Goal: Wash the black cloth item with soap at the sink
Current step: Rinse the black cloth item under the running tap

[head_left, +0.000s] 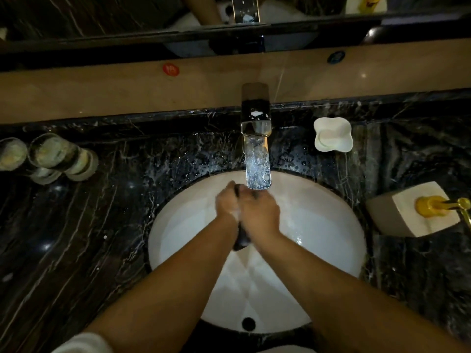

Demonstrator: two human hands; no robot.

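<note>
Black cloth (241, 239), wet and bunched, pressed between both hands over the white sink (331, 240); 1 dark end hanging below the wrists, another dark bit poking out above the knuckles. Left hand (227, 203) on the left of the cloth, fingers curled round it, blurred. Right hand (260, 212) on the right, fingers wrapped over the cloth and pressed close together; exact fingertip placement impossible to tell through the blur. A little pale lather visible where the 2 hands meet.

Just beyond the fingertips, the spout of the chrome tap (256, 138), reaching out over the hands. Past the tap and to the right of the fingers, a white soap dish (332, 135) holding a pale bar. Further right of the right hand, a cream soap dispenser (413, 212) with a gold pump. Well to the left of the left hand, 2 glass tumblers (51, 154) lying on the black marble counter (76, 225), spattered with droplets near the tap. Nearer than the wrists, an overflow hole (248, 324) in the sink wall. At the bottom left, a bit of white sleeve (84, 343).
</note>
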